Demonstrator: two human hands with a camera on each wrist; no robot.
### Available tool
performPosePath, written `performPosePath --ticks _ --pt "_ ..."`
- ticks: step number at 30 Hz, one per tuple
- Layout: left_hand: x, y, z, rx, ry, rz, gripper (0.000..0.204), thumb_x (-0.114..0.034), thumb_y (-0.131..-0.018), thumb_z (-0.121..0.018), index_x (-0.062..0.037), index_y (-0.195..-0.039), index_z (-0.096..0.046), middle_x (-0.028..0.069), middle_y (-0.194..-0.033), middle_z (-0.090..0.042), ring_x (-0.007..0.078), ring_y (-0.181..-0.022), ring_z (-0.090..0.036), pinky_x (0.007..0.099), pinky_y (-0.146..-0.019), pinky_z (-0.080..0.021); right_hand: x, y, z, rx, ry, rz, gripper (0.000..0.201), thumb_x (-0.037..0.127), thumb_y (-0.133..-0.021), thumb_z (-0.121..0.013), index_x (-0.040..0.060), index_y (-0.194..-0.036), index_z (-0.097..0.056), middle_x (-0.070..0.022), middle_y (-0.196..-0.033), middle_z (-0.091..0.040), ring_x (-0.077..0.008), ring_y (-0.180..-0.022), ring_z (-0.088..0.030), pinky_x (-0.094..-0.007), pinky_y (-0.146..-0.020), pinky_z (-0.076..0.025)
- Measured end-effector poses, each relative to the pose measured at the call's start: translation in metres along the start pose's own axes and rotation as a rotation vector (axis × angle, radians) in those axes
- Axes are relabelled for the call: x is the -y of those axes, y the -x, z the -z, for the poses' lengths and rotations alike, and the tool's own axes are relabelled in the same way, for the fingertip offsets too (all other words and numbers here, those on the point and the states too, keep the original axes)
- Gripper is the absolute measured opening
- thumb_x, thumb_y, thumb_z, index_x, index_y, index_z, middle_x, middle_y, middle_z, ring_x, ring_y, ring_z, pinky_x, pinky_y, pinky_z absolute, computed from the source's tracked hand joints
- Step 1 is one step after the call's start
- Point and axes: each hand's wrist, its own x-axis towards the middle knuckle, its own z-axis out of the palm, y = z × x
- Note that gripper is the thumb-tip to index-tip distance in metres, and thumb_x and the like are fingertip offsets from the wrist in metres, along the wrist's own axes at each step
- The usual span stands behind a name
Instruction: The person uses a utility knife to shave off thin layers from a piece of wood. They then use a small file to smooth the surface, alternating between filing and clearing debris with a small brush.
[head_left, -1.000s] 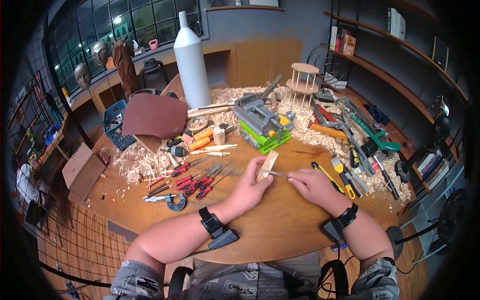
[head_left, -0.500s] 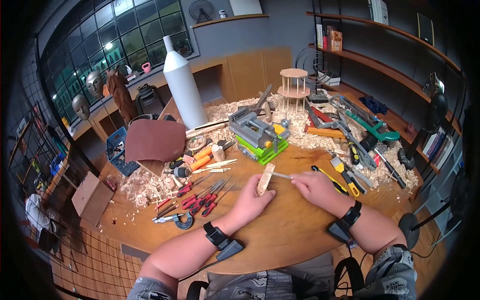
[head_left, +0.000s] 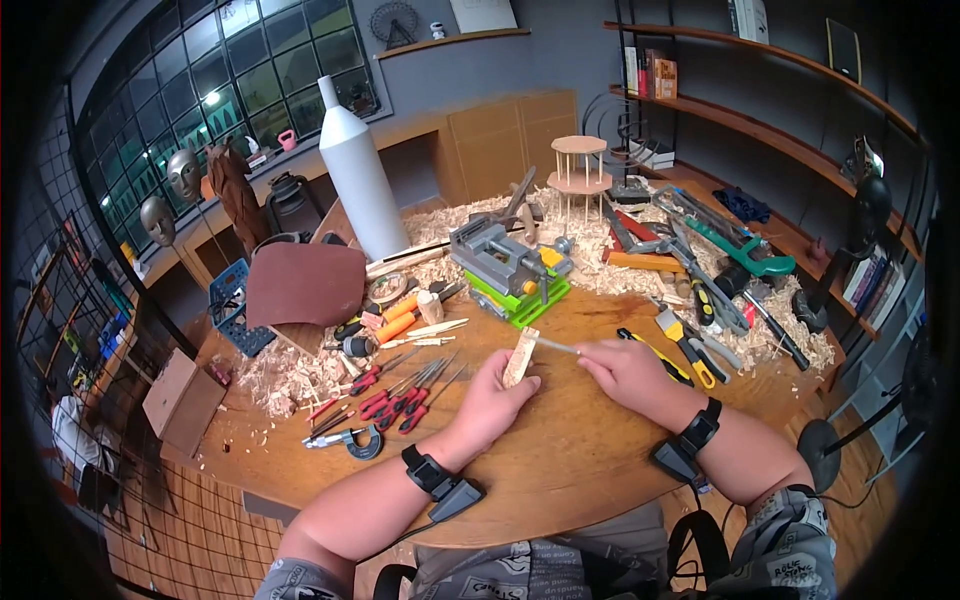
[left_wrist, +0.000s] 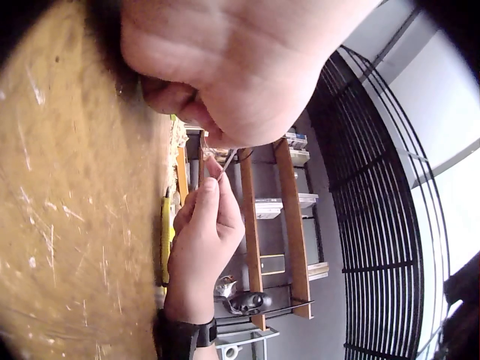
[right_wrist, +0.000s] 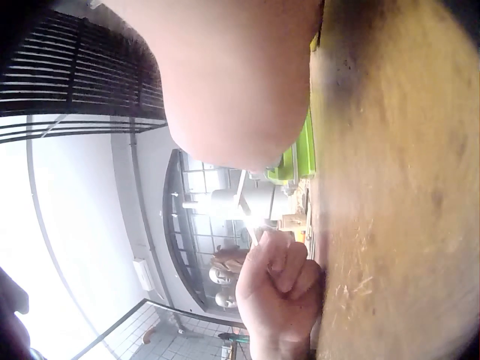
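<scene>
Gripping a flat, pale wooden strip (head_left: 518, 362) in the left hand (head_left: 490, 402); pinching a thin grey metal rod (head_left: 556, 346) in the right hand (head_left: 632, 376), with its tip at the strip's upper end. Hemmed in from the strip at 12 o'clock by a bulky grey-and-green metal vise (head_left: 508, 268), between 8 and 9 by slim red-handled metal tools (head_left: 398, 395), at 3, past the right hand, by a long yellow-and-black tool (head_left: 660, 358).

We wore a grey shirt (head_left: 800, 560) with black-and-white lettering on short sleeves, and grey legwear (head_left: 630, 530). A black left wristband (head_left: 428, 470) bore a boxy black module (head_left: 457, 501) toward four o'clock, trailing a thin black cable (head_left: 392, 545); the black right wristband's (head_left: 701, 426) sat toward seven.
</scene>
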Motion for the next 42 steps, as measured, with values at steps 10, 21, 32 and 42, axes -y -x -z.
performPosePath --ticks 10,21,32,42 --pt "-0.007 0.002 -0.003 -0.019 0.046 0.059 0.021 -0.007 -0.095 -0.065 -0.0089 -0.113 -0.054 -0.0071 -0.076 -0.051 0.0015 -0.053 -0.040 0.0198 -0.044 -0.028 0.009 -0.007 0.005 0.035 -0.059 -0.013 0.024 0.022 -0.095 -0.064 0.0109 -0.114 -0.071 -0.0133 -0.085 -0.068 -0.0333 -0.076 -0.067 -0.0423 -0.065 -0.052" --pt "-0.015 0.004 0.002 0.046 0.290 0.204 0.027 -0.011 -0.100 -0.057 -0.0124 -0.125 -0.046 -0.0058 -0.073 -0.046 0.0037 -0.052 -0.039 0.0208 -0.044 -0.030 0.011 -0.006 0.009 0.127 -0.019 0.086 0.051 0.010 -0.093 -0.060 0.0270 -0.141 -0.056 -0.0106 -0.079 -0.060 -0.0315 -0.068 -0.063 -0.0413 -0.060 -0.051" --pt "-0.019 0.004 -0.001 0.034 0.243 0.214 0.048 -0.006 -0.097 -0.059 -0.0097 -0.141 -0.041 -0.0052 -0.076 -0.049 0.0035 -0.053 -0.042 0.0209 -0.043 -0.031 0.008 -0.004 0.003 0.091 0.126 0.069 0.057 0.009 -0.090 -0.060 0.0294 -0.143 -0.054 -0.0102 -0.076 -0.057 -0.0297 -0.067 -0.061 -0.0409 -0.058 -0.050" --pt "-0.012 0.003 -0.001 -0.017 0.114 0.161 0.050 0.002 -0.089 -0.066 -0.0067 -0.133 -0.045 -0.0037 -0.077 -0.052 0.0041 -0.053 -0.046 0.0200 -0.044 -0.035 0.015 -0.004 0.008 0.233 0.021 0.087 0.059 0.005 -0.090 -0.059 0.0283 -0.144 -0.054 -0.0120 -0.081 -0.061 -0.0327 -0.070 -0.063 -0.0420 -0.061 -0.051"
